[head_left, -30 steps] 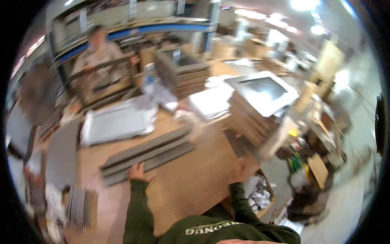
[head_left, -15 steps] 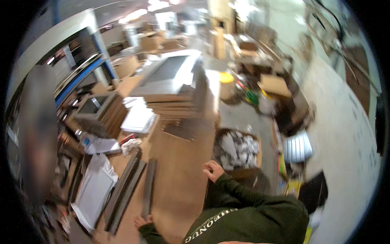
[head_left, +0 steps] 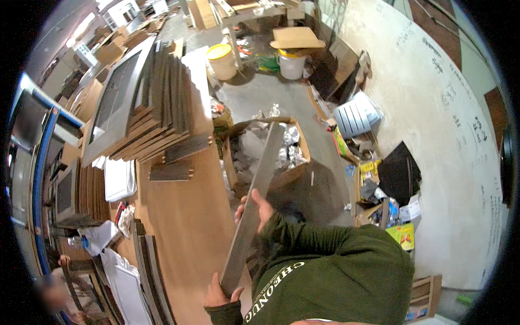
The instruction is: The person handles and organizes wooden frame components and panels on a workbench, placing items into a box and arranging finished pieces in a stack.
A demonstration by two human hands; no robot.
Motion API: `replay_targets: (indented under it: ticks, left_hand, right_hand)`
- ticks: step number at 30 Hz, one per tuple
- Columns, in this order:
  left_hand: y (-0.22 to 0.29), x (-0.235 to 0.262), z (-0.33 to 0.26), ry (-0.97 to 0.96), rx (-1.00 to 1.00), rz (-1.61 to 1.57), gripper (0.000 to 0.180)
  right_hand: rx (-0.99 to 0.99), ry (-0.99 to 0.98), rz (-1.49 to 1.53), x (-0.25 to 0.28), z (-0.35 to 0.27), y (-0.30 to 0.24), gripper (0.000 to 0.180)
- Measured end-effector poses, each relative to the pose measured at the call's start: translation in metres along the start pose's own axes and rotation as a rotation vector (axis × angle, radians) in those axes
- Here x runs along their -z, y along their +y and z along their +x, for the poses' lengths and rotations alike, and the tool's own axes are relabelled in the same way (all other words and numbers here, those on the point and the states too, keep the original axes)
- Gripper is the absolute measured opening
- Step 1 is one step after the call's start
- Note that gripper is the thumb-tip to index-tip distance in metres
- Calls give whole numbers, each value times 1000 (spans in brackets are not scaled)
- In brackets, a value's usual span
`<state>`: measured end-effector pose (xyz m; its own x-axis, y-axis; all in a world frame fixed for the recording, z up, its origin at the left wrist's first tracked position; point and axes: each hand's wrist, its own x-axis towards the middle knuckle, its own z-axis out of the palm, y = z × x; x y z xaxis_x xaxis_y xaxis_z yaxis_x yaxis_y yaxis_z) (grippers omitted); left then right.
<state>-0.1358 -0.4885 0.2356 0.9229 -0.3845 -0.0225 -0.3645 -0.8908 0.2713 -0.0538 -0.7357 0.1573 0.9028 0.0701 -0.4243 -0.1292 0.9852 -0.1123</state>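
Observation:
Both my hands hold a long, narrow grey wood-grain strip [head_left: 247, 230], raised and slanted over the right edge of the wooden table [head_left: 184, 233]. My left hand [head_left: 218, 293] grips its near end, thumb on one side and fingers on the other. Further along, my right hand [head_left: 259, 209] wraps the strip near its middle. The far end reaches over an open cardboard box [head_left: 305, 142] of crumpled silvery and white scraps. More dark strips [head_left: 147, 271] lie side by side on the table, left of my left hand. Two short dark pieces [head_left: 170, 172] rest further up.
A tall stack of framed grey panels [head_left: 157, 103] stands on the table's far part, with white sheets [head_left: 119, 180] beside it. Yellow-lidded bucket [head_left: 221, 60], white bucket [head_left: 291, 66] and assorted clutter [head_left: 374, 189] line the floor along the wall. Another person's hand [head_left: 65, 261] shows at lower left.
The strip that lay on the table by my left hand is now lifted and held in both hands. My right hand has closed round it. The view has swung to the right.

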Motion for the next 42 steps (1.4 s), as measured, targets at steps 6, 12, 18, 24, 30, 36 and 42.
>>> replay_targets:
  ticks: [6, 12, 18, 24, 30, 36, 42]
  left_hand:
    - [52, 55, 89, -92, -32, -443, 62]
    - [174, 64, 267, 203, -337, -223, 30]
    - [207, -66, 461, 118, -425, -73, 13]
    - [101, -421, 524, -498, 5, 70, 31]
    - [127, -520, 496, -440, 225, -60, 41]
    - [74, -435, 542, -728, 446, -150, 49]
    - [148, -143, 628, -293, -52, -261, 20]
  right_hand:
    - [51, 34, 204, 3, 58, -69, 43]
    - [-284, -180, -294, 37, 160, -164, 64]
    - [-163, -111, -302, 249, 129, -304, 41]
    - [51, 796, -896, 395, -38, -338, 24]
    - [-94, 1014, -1005, 393, -109, -326, 22]
    - [-241, 836, -1434, 327, -4, -355, 34]
    - [107, 823, -1190, 270, 81, -395, 38]
